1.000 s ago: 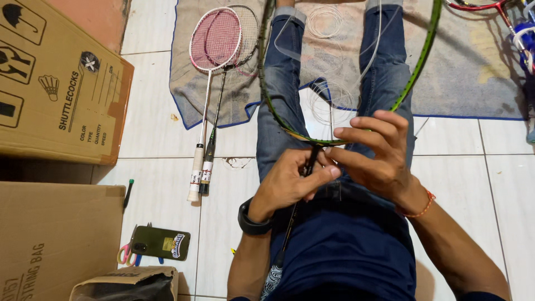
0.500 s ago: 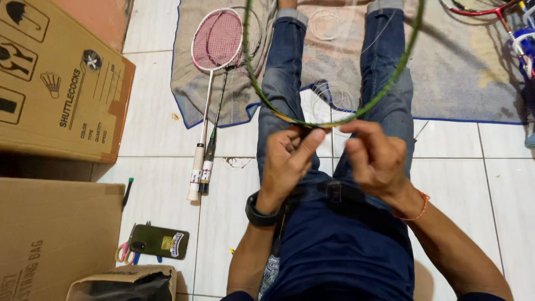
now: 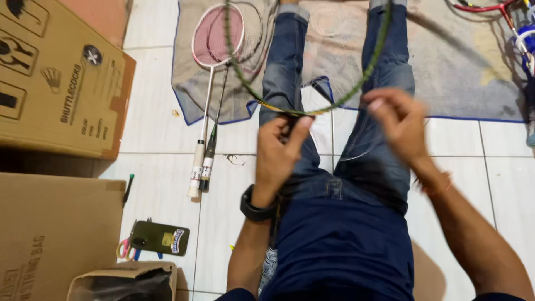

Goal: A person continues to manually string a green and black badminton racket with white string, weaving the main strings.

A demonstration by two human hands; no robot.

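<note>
Since the earlier frame, the right hand has slid out toward 2 o'clock, away from the left hand, and the green racket frame now hangs as a wide loop over both legs.

Nearest, at 7 o'clock, a torn cardboard box sits beside a larger plain carton. Just past them a dark green phone lies on the white tiles, with scissors touching its left edge.

At centre, the left hand, with a black wristwatch on its wrist, closes thumb and fingers in a pinch on the bottom of the racket frame. The right hand is blurred; its fingers are curled loosely and seem to pinch a thin string, though I cannot tell for sure.

Farther, at 10 o'clock, 2 rackets lie side by side, heads resting on a grey mat. A printed shuttlecock carton stands at 9 o'clock. At 1 o'clock, a red racket lies at the mat's far edge.
</note>
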